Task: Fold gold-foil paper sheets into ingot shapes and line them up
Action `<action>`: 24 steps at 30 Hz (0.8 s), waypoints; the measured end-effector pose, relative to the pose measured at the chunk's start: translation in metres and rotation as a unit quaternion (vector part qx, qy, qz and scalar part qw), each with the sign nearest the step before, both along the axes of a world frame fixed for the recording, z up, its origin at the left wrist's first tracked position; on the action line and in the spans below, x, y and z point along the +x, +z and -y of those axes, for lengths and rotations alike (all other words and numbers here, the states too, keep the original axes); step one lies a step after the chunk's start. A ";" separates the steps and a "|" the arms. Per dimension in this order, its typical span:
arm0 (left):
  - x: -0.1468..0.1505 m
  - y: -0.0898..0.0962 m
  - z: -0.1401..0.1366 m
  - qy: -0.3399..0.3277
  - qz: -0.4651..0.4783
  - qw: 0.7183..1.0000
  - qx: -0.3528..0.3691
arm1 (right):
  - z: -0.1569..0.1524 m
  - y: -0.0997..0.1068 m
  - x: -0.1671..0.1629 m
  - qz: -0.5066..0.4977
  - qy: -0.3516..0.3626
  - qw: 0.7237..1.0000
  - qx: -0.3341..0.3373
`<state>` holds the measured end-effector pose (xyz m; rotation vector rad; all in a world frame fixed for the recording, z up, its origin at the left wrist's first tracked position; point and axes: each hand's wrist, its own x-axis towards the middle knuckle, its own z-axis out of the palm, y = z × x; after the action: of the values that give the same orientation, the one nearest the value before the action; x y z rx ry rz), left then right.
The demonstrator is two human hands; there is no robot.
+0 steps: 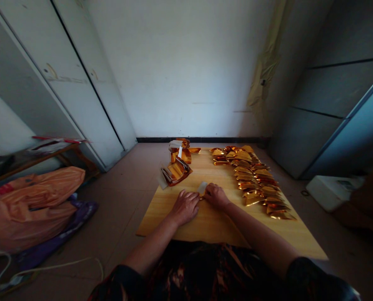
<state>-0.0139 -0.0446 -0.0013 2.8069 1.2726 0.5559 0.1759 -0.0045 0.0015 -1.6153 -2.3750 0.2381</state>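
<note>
A small sheet of gold foil paper [202, 187], pale side up, lies on the wooden board [199, 228] between my two hands. My left hand [185, 207] is closed at the sheet's near left edge, fingers pressed together. My right hand [216, 195] has its fingers curled at the sheet's right side. Both sets of fingertips meet close to a small gold fold, and they partly hide the sheet. Farther off on the left are loose stacks of gold foil paper [176, 171]. Rows of folded gold foil pieces [244, 172] overlap along the board's right side.
A white wall [180, 71] stands behind the board. White cabinets [76, 75] rise on the left, above a pile of orange cloth [32, 205] and a pale cable [64, 263]. To the right are a grey refrigerator-like cabinet [318, 113] and a white box [327, 192].
</note>
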 end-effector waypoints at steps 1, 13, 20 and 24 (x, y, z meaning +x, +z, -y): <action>0.000 -0.001 0.000 0.001 0.000 1.000 -0.002 | 0.000 0.000 0.000 0.002 -0.004 1.000 -0.002; -0.002 -0.001 -0.003 0.000 0.004 1.000 -0.018 | 0.000 -0.008 0.009 -0.077 0.051 0.996 0.010; -0.002 -0.004 -0.004 -0.001 0.010 1.000 -0.015 | -0.002 -0.003 0.003 -0.042 0.014 0.999 -0.005; 0.000 -0.002 -0.002 0.011 0.015 0.999 -0.027 | -0.003 0.003 -0.002 -0.005 -0.022 0.999 -0.027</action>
<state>-0.0142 -0.0425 -0.0030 2.7334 1.2953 0.5555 0.1741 -0.0010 0.0048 -1.6845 -2.3426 0.3021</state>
